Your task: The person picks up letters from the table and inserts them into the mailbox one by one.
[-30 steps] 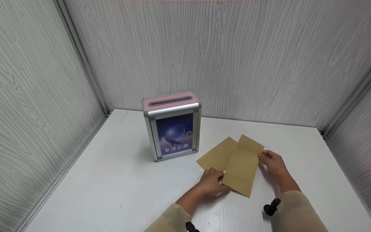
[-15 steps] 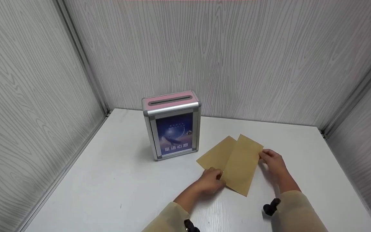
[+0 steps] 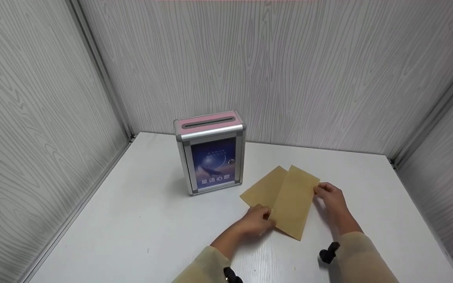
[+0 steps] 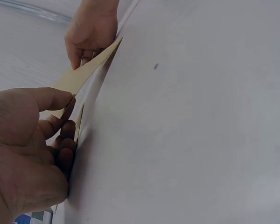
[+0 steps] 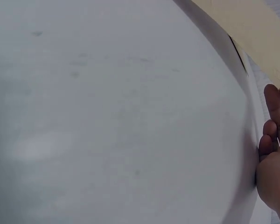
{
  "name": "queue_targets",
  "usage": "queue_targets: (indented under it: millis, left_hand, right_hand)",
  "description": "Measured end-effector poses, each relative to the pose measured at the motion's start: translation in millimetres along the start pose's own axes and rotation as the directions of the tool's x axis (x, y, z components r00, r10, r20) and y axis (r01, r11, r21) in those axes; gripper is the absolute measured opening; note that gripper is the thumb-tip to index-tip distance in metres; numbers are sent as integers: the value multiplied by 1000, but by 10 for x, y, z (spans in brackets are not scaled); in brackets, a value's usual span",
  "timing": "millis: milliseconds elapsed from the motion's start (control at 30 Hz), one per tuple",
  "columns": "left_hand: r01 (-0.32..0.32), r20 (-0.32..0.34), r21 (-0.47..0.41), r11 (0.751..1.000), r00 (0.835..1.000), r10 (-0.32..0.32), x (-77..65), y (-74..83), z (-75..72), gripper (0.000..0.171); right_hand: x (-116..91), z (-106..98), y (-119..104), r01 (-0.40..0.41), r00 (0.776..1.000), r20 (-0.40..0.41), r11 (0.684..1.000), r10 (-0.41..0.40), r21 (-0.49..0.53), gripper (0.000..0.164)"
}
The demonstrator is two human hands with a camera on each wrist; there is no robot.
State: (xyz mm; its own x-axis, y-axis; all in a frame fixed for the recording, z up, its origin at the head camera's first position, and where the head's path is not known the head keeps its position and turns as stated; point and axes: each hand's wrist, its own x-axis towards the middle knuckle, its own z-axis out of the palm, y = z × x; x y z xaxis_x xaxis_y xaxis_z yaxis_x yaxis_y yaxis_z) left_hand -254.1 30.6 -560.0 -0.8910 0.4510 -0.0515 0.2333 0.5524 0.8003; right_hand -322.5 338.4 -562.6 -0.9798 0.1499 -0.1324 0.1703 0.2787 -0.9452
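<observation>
A brown paper envelope (image 3: 295, 202) is held slightly above the table between both hands, tilted. My left hand (image 3: 255, 222) pinches its lower left edge; in the left wrist view the thumb and a finger of the left hand (image 4: 32, 135) meet on the paper (image 4: 81, 74). My right hand (image 3: 332, 198) pinches its upper right edge. In the right wrist view, the right hand (image 5: 276, 154) shows at the right margin beneath the paper (image 5: 252, 32). A second brown envelope (image 3: 264, 186) lies flat on the table, partly covered by the first and by my left fingers.
A metal-framed box (image 3: 212, 157) with a pink slotted top, a blue picture panel and a lock stands left of the envelopes on the white table (image 3: 132, 212). Grey wood-grain walls (image 3: 289, 70) rise behind and at both sides.
The held envelope and my right hand have shifted slightly left. My left hand has moved a little left and its thumb now lies closer to the envelope's edge. The box and second envelope stay put.
</observation>
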Motion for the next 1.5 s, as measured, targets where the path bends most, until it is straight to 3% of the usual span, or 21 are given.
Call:
queue_targets:
  millis: [267, 533, 633, 800, 1100, 1300, 1500]
  left_hand:
    - [0, 39, -26, 1000, 999, 1, -18, -28, 3, 29]
    - [-65, 42, 51, 997, 997, 63, 3, -68, -46, 25]
    - [-94, 47, 42, 995, 995, 92, 18, -80, -84, 24]
    - [-90, 44, -11, 996, 995, 91, 48, -115, -126, 20]
    - [-91, 6, -30, 995, 996, 92, -32, -90, -196, 16]
    - [-79, 27, -20, 997, 996, 79, -135, -51, -267, 19]
    - [-50, 51, -117, 992, 997, 57, -165, -28, -364, 25]
  right_hand:
    - [-74, 7, -19, -10, 1000, -23, 998, 9, -63, 21]
    - [-138, -40, -284, -59, 998, 22, 987, 56, 148, 9]
    - [-185, -45, -423, -62, 998, 41, 973, 55, 223, 6]
    - [-262, -36, -597, -45, 998, 44, 958, 34, 283, 5]
    - [-379, 20, -739, -5, 999, 34, 951, -6, 310, 6]
    - [-465, 100, -865, 16, 999, 39, 943, -31, 331, 6]
    - [-535, 228, -967, 42, 997, 46, 961, -57, 275, 9]
